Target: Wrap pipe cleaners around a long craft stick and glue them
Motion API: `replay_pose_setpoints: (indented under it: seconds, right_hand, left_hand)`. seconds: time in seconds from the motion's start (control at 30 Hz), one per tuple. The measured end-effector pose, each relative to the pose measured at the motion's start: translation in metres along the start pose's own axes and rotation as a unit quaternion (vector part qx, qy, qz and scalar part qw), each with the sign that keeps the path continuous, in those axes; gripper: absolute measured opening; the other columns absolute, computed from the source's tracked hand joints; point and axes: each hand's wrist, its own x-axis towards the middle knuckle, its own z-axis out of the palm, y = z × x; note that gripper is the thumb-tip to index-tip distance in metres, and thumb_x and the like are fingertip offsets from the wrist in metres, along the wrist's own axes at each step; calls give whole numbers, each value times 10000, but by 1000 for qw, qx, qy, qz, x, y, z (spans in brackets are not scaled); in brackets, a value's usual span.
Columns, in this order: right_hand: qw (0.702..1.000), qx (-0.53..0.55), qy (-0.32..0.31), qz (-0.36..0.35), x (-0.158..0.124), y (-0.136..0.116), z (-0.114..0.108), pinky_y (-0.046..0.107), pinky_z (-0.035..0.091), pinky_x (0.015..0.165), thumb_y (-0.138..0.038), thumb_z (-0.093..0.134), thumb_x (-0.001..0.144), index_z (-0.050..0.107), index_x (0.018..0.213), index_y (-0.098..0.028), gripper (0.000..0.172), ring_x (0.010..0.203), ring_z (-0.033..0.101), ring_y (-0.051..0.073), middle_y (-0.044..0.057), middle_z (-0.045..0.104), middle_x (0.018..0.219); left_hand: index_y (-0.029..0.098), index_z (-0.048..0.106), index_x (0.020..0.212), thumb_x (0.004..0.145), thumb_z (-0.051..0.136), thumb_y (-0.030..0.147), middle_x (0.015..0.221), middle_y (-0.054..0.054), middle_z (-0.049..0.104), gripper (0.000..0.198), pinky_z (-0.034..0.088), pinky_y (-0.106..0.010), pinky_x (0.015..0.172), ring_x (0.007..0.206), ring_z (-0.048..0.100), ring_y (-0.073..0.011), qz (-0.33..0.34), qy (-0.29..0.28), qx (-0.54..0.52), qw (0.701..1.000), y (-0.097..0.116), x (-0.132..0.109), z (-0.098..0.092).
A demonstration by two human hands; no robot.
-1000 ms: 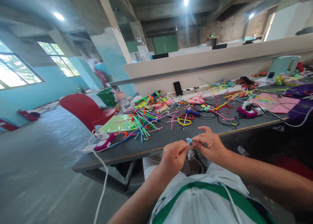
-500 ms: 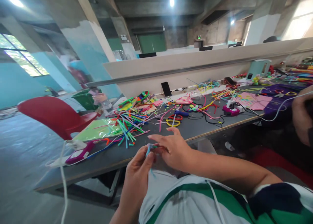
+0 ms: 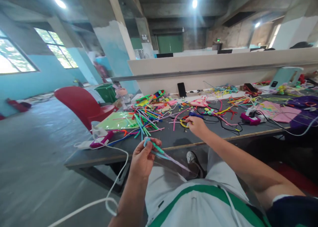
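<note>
My left hand (image 3: pixel 143 157) is closed in front of the table edge, pinching a joined piece of fuzzy pipe cleaners (image 3: pixel 159 148). Light blue and green show by the fingertips, and a long lilac end trails to the right over my lap. My right hand (image 3: pixel 197 126) reaches over the table, its fingers closed at the yellow and red handles of the scissors (image 3: pixel 183 123). The fingers partly cover these handles. Just behind lies a dark blue handled tool (image 3: pixel 195 114). Left of the scissors is a loose pink pipe cleaner (image 3: pixel 174 122).
Loose pipe cleaners (image 3: pixel 145 121) heap up beside a green plastic packet (image 3: pixel 116 119). Purple power strips (image 3: pixel 101 139) with white cables sit on the table's left and right parts. A phone (image 3: pixel 182 89) leans at the back divider. A red chair (image 3: pixel 79 103) stands left.
My right hand has left the pipe cleaners and moved forward to the scissors. The left hand keeps its hold, and the trailing ends now show. The camera view has turned left.
</note>
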Motion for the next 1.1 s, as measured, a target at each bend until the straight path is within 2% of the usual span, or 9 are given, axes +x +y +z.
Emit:
replay_pose_setpoints:
  seconds: [0.07, 0.17, 0.33, 0.5, 0.6, 0.7, 0.87, 1.03, 1.1]
  right_hand:
    - [998, -35, -34, 36, 25, 27, 8, 276, 409, 894, -90, 422, 833, 652, 1005, -122, 288, 1044, 589, 211, 120, 671, 1082]
    - [993, -64, -84, 62, 48, 49, 22, 263, 414, 865, -73, 507, 785, 636, 1026, -96, 274, 1038, 590, 227, 148, 657, 1097]
    - [978, -107, -154, 92, 68, 57, 36, 305, 428, 814, -139, 623, 731, 526, 1161, -132, 441, 1037, 588, 269, 160, 618, 1149]
    - [962, -135, -212, 104, 70, 57, 24, 289, 437, 711, -147, 705, 633, 466, 1167, -100, 588, 940, 620, 284, 181, 626, 1062]
    - [956, -142, -236, 99, 51, 55, 9, 292, 430, 666, -125, 710, 592, 450, 1167, -80, 633, 912, 620, 296, 193, 624, 1030]
    - [953, -129, -262, 82, 21, 59, -11, 270, 415, 603, -119, 696, 562, 442, 1181, -112, 669, 848, 626, 264, 138, 637, 973]
    - [941, -73, -314, 105, -29, 88, -52, 243, 402, 554, -107, 651, 519, 430, 1232, -128, 746, 793, 614, 219, 96, 631, 954]
    - [916, 75, -354, 173, -78, 126, -90, 233, 368, 490, -139, 611, 571, 338, 1341, -127, 817, 634, 570, 166, 47, 623, 799]
    - [910, 154, -336, 187, -99, 135, -101, 228, 372, 491, -210, 655, 593, 311, 1369, -144, 852, 611, 551, 152, 27, 608, 772]
  left_hand:
    - [164, 698, 794, 704, 734, 307, 715, -30, 656, 173, 507, -253, 687, 774, 625, -157, 5, -18, 13, 1000, 4, -2, 1]
    - [163, 700, 802, 706, 727, 303, 698, -37, 642, 172, 494, -252, 635, 770, 622, -174, 2, -32, 21, 999, 7, -6, 3]
    - [160, 701, 801, 707, 723, 292, 693, -41, 641, 164, 493, -272, 662, 770, 620, -178, 3, -32, 25, 999, 7, -9, 2]
    - [163, 702, 795, 706, 724, 303, 684, -36, 644, 167, 483, -262, 662, 733, 605, -157, -14, -34, 25, 999, 4, -14, 1]
    - [166, 703, 793, 712, 719, 300, 701, -40, 651, 157, 470, -243, 633, 718, 597, -147, -23, -36, 16, 999, 2, -15, 2]
    - [164, 706, 792, 709, 721, 302, 698, -43, 649, 161, 475, -258, 658, 722, 599, -153, -24, -44, 18, 999, 1, -15, 5]
    - [165, 708, 811, 724, 708, 293, 671, -33, 632, 155, 476, -284, 703, 710, 608, -158, -14, -58, 25, 998, 2, -15, 14]
    - [168, 701, 817, 735, 700, 284, 675, -20, 618, 142, 470, -271, 661, 669, 609, -146, -16, -67, 18, 997, 3, -14, 26]
    - [168, 698, 819, 737, 698, 283, 673, -16, 614, 141, 467, -264, 644, 657, 607, -142, -19, -69, 18, 997, 3, -14, 29]
